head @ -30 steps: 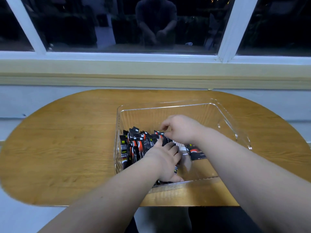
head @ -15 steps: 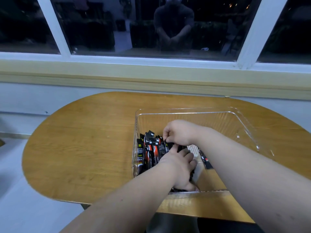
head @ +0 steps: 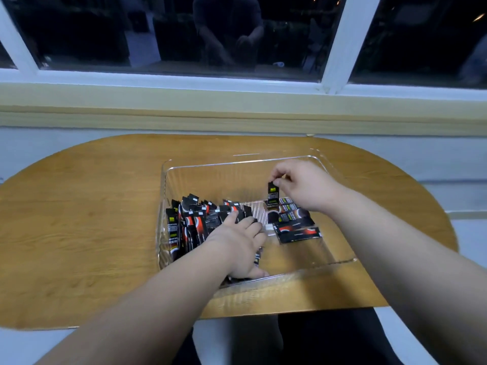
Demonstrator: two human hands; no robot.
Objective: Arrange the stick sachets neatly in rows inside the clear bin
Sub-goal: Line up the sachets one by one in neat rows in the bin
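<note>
Since a moment ago the right hand has drawn away from the left and risen toward the right side of the clear bin, where it pinches one stick sachet by its top end so that it hangs upright above the bin floor. Its lower end is just over the loose sachets, which lie flat and overlapping in the bin's right half. With fingers stretched out, the left hand stays pressed flat against the right end of the standing sachets, packed upright along the bin's left wall. The bin sits on the wooden tabletop.
</note>
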